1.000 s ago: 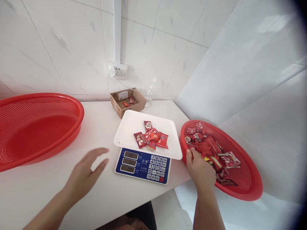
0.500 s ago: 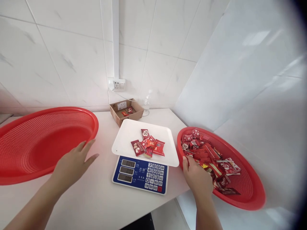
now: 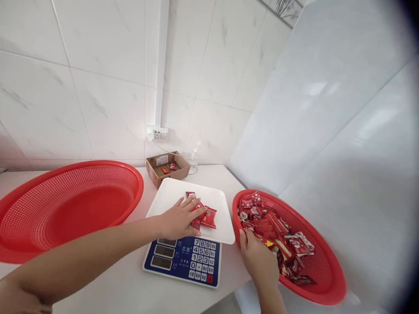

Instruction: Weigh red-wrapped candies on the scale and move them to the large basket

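On the white tray (image 3: 220,198) of a digital scale (image 3: 183,272) lie several small red snack packets (image 3: 209,216). My left hand (image 3: 180,219) is over these packets, palm down with fingers spread, and covers part of the pile. Whether it touches them I cannot tell. To the right, my right hand (image 3: 260,259) grips the near-left rim of a red plastic basket (image 3: 329,281), thumb on the inner side. That basket tilts and holds many mixed red packets (image 3: 270,224). My left forearm passes in front of part of the scale's display.
A large red basket (image 3: 98,200) with nothing in it stands at the left. Behind the scale, a cardboard box (image 3: 155,178) holds a few packets, with a clear plastic bottle (image 3: 194,156) beside it. A wall socket (image 3: 157,134) and tiled walls close off the back and right.
My left hand has moved right, from beside the left basket's rim to above the packets on the tray. My right hand keeps its hold on the right basket. The camera view has shifted.
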### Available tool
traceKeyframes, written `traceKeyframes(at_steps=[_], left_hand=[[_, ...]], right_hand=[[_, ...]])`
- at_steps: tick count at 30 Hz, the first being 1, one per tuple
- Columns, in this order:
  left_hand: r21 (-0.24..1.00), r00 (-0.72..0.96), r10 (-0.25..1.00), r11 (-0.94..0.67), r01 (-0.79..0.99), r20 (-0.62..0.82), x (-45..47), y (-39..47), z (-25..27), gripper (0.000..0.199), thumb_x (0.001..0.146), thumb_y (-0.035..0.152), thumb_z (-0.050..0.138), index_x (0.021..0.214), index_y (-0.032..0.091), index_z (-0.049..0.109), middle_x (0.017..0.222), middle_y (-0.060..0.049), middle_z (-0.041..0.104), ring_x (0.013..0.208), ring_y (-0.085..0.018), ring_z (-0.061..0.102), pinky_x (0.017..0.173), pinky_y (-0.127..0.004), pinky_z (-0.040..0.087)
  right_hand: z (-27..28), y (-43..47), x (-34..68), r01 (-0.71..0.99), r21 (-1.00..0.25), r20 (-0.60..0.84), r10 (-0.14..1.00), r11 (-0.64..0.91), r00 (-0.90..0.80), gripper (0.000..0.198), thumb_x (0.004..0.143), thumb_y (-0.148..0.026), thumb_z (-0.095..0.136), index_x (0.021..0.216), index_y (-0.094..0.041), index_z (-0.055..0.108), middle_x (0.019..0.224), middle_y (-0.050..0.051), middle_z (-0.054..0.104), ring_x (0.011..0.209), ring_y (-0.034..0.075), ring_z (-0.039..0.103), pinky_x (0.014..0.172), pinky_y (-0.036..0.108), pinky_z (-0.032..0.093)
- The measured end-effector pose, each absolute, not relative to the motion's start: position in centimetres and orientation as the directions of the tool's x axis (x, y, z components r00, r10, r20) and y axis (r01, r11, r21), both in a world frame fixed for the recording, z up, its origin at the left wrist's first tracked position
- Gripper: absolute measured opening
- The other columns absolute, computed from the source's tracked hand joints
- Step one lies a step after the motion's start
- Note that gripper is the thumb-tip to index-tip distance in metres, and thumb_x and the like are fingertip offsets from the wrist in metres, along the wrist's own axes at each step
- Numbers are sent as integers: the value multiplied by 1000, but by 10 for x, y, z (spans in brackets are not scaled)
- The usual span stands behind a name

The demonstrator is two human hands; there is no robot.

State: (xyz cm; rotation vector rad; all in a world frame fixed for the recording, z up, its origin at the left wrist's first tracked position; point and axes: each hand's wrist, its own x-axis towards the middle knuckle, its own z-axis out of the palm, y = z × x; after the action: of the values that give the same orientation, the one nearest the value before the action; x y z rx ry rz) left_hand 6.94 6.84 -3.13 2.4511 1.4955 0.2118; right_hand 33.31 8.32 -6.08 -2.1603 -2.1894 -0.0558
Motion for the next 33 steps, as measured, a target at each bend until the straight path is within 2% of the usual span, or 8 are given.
traceKeyframes(at_steps=[6,10,14,22,25,28,31,33], left_hand=[[240,526,849,-503,830,-41,71,104,-41,81,77,67,59,143,24,41,151,-21,37,140,-44,27,105,-61,31],[213,551,834,-536,816,-12,73,110,-36,51,86,50,60,126,19,55,130,-15,56,121,-33,50,96,-53,43],[248,529,848,-520,817,34,70,115,-31,29,91,35,58,115,18,60,118,-8,62,103,-22,61,89,-46,51],[391,254,932,-341,855,259,34,116,0,24,93,33,57,109,16,62,110,-7,66,95,-19,65,83,-41,54],[391,143,938,-266,881,316,-1,102,20,24,94,31,49,108,18,64,105,-2,69,95,-19,66,82,-35,54],[339,37,943,-156,928,332,-46,81,28,36,92,36,36,103,22,68,96,3,69,90,-22,67,76,-31,53],[279,-52,948,-40,960,313,-85,58,22,33,84,44,45,94,24,70,90,-3,70,80,-28,68,70,-38,55],[246,-71,954,-3,969,290,-97,45,14,32,80,47,52,94,24,70,97,-8,71,92,-36,67,80,-50,54]], right_hand=[[-65,85,336,998,-44,95,995,40,-35,49,99,-39,23,117,-20,63,99,14,74,87,25,70,78,40,50],[-67,86,336,996,-88,87,996,30,-22,48,98,-40,23,120,-22,62,100,12,74,89,26,70,87,47,48],[-66,86,335,993,-110,76,997,30,-22,49,99,-39,21,119,-21,62,98,12,74,88,27,70,90,51,47],[-65,87,336,994,-102,72,997,34,-27,47,99,-38,22,118,-22,62,96,11,75,88,26,70,83,44,50],[-67,87,337,996,-87,88,996,37,-29,47,99,-38,23,118,-21,62,94,12,75,85,25,71,77,39,52],[-68,87,337,995,-88,95,995,52,-44,48,99,-37,23,120,-18,62,98,13,74,87,26,71,72,37,52],[-67,86,337,996,-74,91,995,39,-32,48,98,-38,23,119,-19,62,99,13,74,88,27,70,77,41,52],[-67,86,337,997,-74,76,997,24,-19,46,98,-38,24,118,-21,62,97,11,75,88,26,70,77,41,51]])
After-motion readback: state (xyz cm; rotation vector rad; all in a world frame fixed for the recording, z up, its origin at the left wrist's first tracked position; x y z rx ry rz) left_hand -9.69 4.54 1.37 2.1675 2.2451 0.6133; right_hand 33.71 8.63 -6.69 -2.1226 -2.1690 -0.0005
